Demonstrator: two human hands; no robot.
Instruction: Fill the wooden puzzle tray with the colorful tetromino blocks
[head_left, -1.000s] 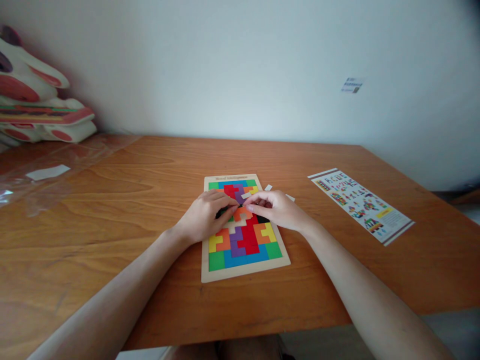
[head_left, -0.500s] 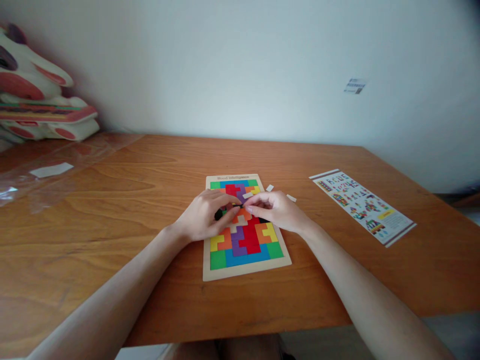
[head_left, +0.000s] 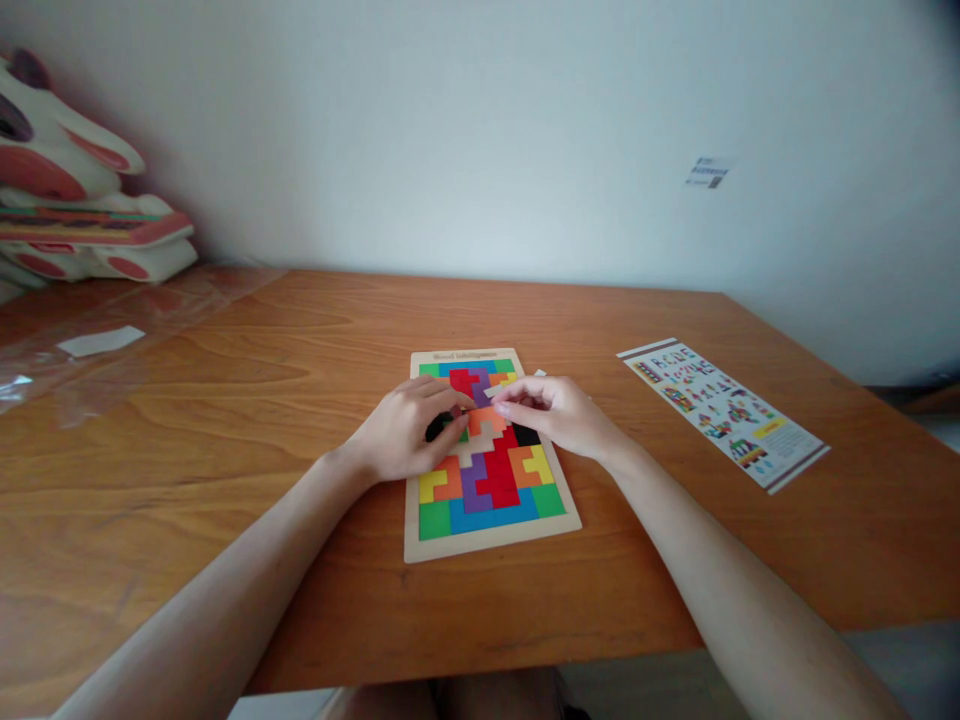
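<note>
A wooden puzzle board (head_left: 491,541) full of coloured block pieces lies on the table in front of me. My left hand (head_left: 409,430) rests over its left side, fingers curled, thumb and index near each other by a black piece (head_left: 437,426); what they hold, if anything, is too small to make out. Over the upper right part is my right hand (head_left: 559,412), its thumb and fingertips pinched close to a small pale piece (head_left: 496,391). Beneath and between the hands show orange, cream and red pieces, with another black piece (head_left: 527,435) below my right fingers.
A printed picture sheet (head_left: 724,410) lies to the right on the wooden table (head_left: 330,340). At the back left stands a white and pink toy keyboard (head_left: 97,230), with clear plastic wrap (head_left: 172,300) in front of it. A small white piece (head_left: 540,373) lies beside the board.
My right hand has shifted slightly right, and the fingertips of both hands are a little farther apart. More of the orange and black pieces shows between and under them.
</note>
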